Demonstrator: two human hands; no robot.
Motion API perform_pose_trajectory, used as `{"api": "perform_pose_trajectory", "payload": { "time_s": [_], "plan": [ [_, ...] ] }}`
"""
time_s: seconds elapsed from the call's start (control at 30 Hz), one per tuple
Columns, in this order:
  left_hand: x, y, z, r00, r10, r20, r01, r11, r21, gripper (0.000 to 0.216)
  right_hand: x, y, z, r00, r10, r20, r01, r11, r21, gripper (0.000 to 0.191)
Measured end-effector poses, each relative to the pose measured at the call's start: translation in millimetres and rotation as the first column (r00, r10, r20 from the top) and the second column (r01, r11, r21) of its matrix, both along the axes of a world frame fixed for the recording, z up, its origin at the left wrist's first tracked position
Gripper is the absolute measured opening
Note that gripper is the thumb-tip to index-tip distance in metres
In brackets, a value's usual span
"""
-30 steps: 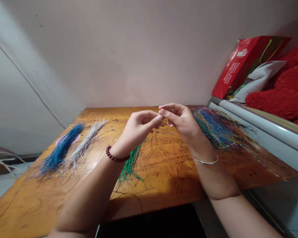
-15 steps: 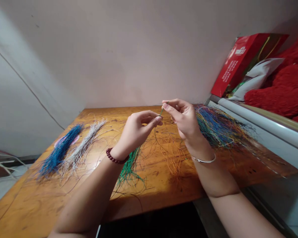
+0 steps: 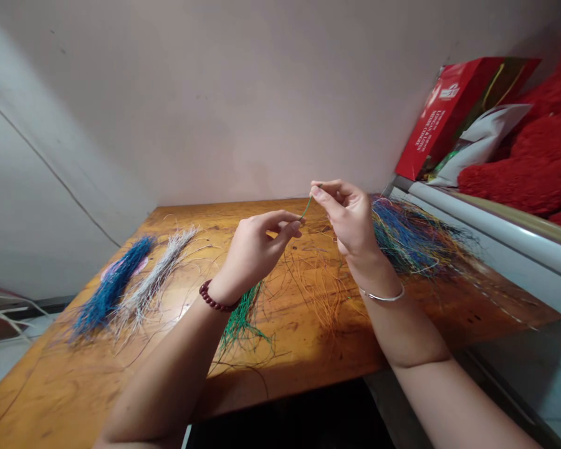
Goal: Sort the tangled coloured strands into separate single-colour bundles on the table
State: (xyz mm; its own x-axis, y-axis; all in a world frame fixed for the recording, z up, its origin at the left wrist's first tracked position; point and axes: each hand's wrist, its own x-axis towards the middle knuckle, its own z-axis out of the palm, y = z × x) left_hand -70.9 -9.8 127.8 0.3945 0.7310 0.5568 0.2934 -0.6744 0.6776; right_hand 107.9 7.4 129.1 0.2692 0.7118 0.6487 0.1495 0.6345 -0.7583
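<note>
A thin green wire [image 3: 307, 206] stretches between my two hands above the table. My left hand [image 3: 265, 244] pinches its lower end between thumb and forefinger. The upper end is pinched by the thumb and forefinger of my right hand [image 3: 348, 215], higher and to the right. Beneath my left wrist lies a bundle of green wires [image 3: 244, 321], partly hidden by the arm. Loose orange wires [image 3: 325, 290] are spread on the tabletop below and between the hands.
On the left of the wooden table [image 3: 177, 374] lie a blue bundle [image 3: 115, 287] and a white bundle [image 3: 161, 274]. A mixed-colour heap of wires [image 3: 406, 240] is at right. Beyond it, a red box [image 3: 442, 115], a white bag [image 3: 484, 140] and red plush fabric [image 3: 528, 181] sit on a ledge.
My right hand has moved slightly up and to the right, away from my left hand. More of the green wire shows between them, and the strand hanging below my left fingers is no longer visible.
</note>
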Motion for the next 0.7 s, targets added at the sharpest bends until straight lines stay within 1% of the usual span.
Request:
{"api": "perform_pose_trajectory", "payload": {
  "time_s": [0.13, 0.3, 0.4, 0.5, 0.6, 0.7],
  "plan": [
    [0.0, -0.6, 0.1, 1.0, 0.005, -0.026, -0.005, 1.0, 0.017, 0.027, 4.7, 5.7, -2.8, 0.995, -0.089, 0.049, 0.088, 0.995, 0.039, 0.021],
    [-2.2, 0.9, -1.2, 0.996, 0.033, -0.086, -0.029, 0.998, 0.049, 0.028, 10.1, 12.0, -7.1, 0.983, -0.173, 0.066, 0.168, 0.982, 0.085, 0.026],
    [-5.1, 4.2, -2.1, 0.986, 0.061, -0.155, -0.052, 0.997, 0.061, 0.028, 14.6, 22.7, -12.9, 0.982, -0.178, 0.055, 0.173, 0.981, 0.092, 0.026],
    [-8.6, 7.0, -0.8, 0.971, 0.081, -0.226, -0.068, 0.996, 0.063, 0.026, 19.9, 39.0, -21.5, 0.984, -0.172, 0.039, 0.169, 0.984, 0.061, 0.025],
    [-14.9, 7.0, 1.9, 0.95, 0.133, -0.283, -0.116, 0.99, 0.075, 0.022, 23.6, 55.0, -31.9, 0.988, -0.154, 0.017, 0.153, 0.988, 0.032, 0.024],
    [-27.0, 2.7, 3.5, 0.921, 0.185, -0.342, -0.165, 0.982, 0.086, 0.02, 22.6, 66.2, -42.3, 0.988, -0.154, 0.01, 0.153, 0.987, 0.037, 0.022]
  ]
}}
